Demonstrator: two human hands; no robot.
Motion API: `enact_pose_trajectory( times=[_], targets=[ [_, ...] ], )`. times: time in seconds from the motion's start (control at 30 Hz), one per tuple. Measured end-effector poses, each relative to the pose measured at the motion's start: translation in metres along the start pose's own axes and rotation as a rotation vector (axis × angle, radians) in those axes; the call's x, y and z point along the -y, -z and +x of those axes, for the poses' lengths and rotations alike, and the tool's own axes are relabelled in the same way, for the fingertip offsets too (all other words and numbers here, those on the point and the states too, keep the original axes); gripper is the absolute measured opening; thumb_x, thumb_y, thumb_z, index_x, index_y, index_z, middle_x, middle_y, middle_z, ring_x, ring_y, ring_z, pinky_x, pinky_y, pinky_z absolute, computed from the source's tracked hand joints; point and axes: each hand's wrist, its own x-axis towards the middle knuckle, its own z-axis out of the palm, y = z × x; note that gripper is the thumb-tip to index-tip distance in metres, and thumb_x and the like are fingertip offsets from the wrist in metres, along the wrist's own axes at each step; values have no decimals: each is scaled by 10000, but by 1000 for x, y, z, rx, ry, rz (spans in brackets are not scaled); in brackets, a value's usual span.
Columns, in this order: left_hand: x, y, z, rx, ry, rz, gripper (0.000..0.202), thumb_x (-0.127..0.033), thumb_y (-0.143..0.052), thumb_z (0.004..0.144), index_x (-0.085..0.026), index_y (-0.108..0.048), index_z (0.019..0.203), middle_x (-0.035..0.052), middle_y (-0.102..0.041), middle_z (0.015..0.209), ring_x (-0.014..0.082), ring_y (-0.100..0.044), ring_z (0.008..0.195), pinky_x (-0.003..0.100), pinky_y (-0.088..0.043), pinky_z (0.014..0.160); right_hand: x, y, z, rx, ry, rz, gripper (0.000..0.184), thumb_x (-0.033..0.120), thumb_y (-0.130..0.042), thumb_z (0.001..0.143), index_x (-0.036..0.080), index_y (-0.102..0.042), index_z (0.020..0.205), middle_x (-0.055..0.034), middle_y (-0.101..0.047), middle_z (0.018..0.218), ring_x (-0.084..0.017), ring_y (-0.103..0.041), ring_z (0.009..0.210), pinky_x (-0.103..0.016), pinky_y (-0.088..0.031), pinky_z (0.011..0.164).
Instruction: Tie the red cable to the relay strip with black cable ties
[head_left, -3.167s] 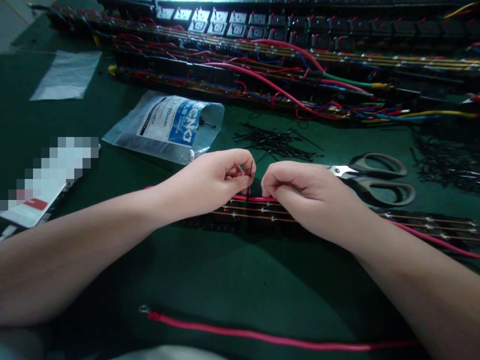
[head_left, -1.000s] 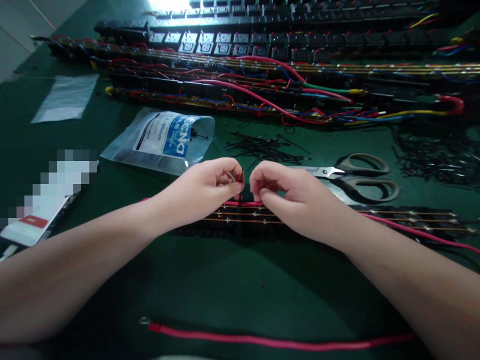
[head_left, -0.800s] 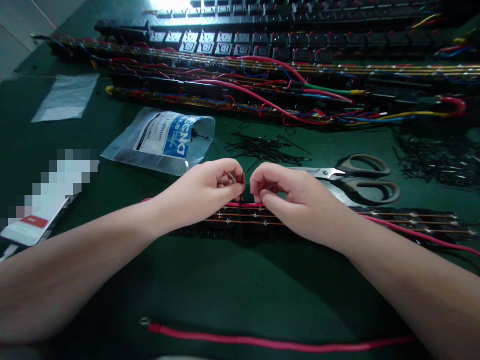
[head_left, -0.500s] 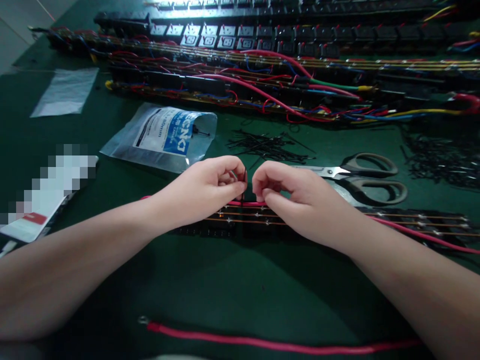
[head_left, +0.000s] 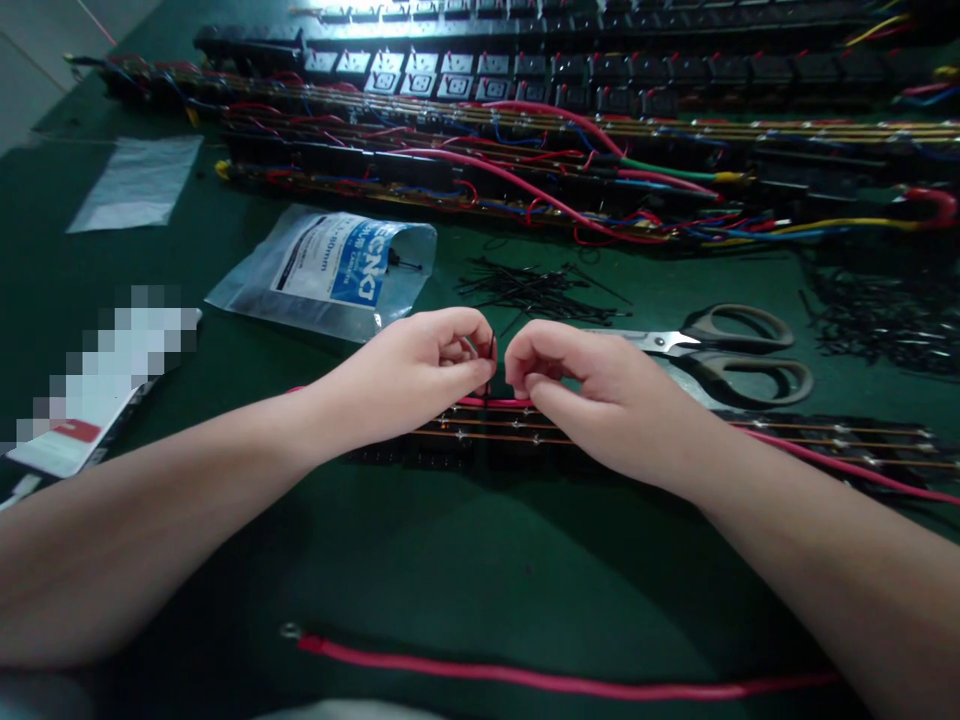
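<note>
Barely anything's moved since half a second ago: left hand (head_left: pixel 442 362) pinches a thin black plastic tie (head_left: pixel 492 347) upright at the red round cable (head_left: pixel 514 403); right hand (head_left: pixel 600 390)'s curled, can't tell if gripping. Loosened pinch, tie could slip.

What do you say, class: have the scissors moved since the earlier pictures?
No: against the pile of black ties, the scissors keep the same place, to its right; only the view shifts slightly.

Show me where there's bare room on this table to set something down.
Widest: the bare table between the black strip and the loose red cable. Smaller: between the pale bag and printed bag. It's crowded around the scissors, black ties and far wired strips.
</note>
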Motion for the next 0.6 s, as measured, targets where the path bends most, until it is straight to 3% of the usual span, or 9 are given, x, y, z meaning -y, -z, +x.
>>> enact_pose_trajectory(
  times=[0.6],
  targets=[
    [2, 1, 0, 10, -46, 36, 62, -221, -549, 855, -199, -596, 889, -35, -610, 721, 116, -583, 675, 215, -433, 599, -1, 0, -1, -5, 23, 13, 179, 48, -467, 783, 197, -564, 794, 42, -543, 685, -104, -462, 607, -235, -332, 565]
  ],
)
